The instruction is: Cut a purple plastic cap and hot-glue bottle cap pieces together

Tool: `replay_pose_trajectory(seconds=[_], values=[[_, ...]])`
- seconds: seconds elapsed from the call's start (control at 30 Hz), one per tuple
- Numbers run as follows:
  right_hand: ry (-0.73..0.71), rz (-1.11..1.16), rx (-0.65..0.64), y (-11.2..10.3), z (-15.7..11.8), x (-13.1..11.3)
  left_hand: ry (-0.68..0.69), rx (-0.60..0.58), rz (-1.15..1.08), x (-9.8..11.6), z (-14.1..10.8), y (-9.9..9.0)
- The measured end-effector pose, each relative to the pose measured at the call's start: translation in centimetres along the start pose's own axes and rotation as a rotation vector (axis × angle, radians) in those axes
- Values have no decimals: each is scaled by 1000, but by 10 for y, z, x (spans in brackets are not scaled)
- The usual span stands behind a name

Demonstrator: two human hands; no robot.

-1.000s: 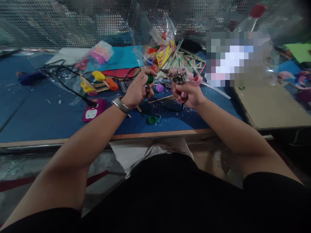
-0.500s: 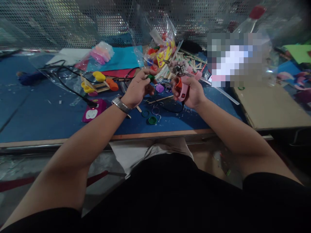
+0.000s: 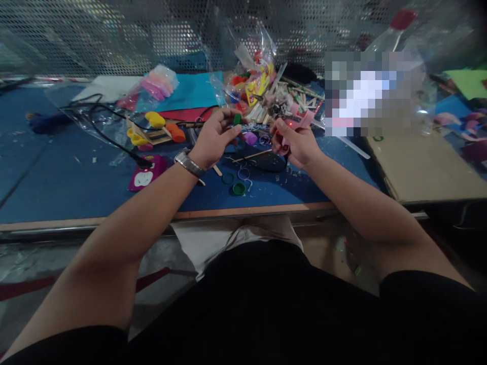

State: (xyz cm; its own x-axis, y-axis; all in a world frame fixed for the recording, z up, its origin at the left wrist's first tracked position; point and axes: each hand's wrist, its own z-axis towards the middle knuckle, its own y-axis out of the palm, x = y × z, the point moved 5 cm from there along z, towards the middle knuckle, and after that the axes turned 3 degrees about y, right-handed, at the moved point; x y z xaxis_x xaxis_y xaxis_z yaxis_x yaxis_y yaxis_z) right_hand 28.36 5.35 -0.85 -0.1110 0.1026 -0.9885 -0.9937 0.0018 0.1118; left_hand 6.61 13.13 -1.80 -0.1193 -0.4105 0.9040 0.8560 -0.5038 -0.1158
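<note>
Between the thumb and fingers of my left hand (image 3: 213, 138) is a green bottle cap (image 3: 238, 119), held above the table. My right hand (image 3: 299, 142) is wrapped round a pink glue gun (image 3: 300, 119), with a small red light showing on its body and a glue stick out of its back. The nozzle points left, toward the cap, and the two are apart. A purple cap (image 3: 250, 138) lies between my hands. Nearer to me, another green cap (image 3: 239, 189) and a thin green ring (image 3: 228, 178) rest on the blue table.
A purple power socket (image 3: 146, 173) with a black cable stands left. Behind it sits a small craft-stick piece with yellow and orange caps (image 3: 155, 120). Craft sticks (image 3: 304, 99) and a plastic bag of caps (image 3: 247, 81) lie at the back. Cardboard (image 3: 429, 170) and a large clear bottle (image 3: 413, 86) are right.
My right hand has tilted the glue gun, and its red light now shows. The green cap has turned and risen slightly in my left fingers.
</note>
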Motion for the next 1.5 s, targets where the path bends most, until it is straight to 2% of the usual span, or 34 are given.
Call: replay_pose_trajectory(seconds=[0.23,0.53,0.7,0.93,1.07,1.5], values=[[34,32,-40,4,-6,-1,73,43,23,2,1,-1],[95,-10,-23,0,-5,6,124,3,70,11,0,2],[99,-20,-19,0,-6,7,139,6,31,4,2,-1],[142,-29,-22,1,-8,5,255,-56,-61,-2,6,-4],[145,-29,-7,2,-8,5,292,-57,-35,0,5,-3],[210,-97,22,4,-12,1,258,-54,-37,5,5,-1]])
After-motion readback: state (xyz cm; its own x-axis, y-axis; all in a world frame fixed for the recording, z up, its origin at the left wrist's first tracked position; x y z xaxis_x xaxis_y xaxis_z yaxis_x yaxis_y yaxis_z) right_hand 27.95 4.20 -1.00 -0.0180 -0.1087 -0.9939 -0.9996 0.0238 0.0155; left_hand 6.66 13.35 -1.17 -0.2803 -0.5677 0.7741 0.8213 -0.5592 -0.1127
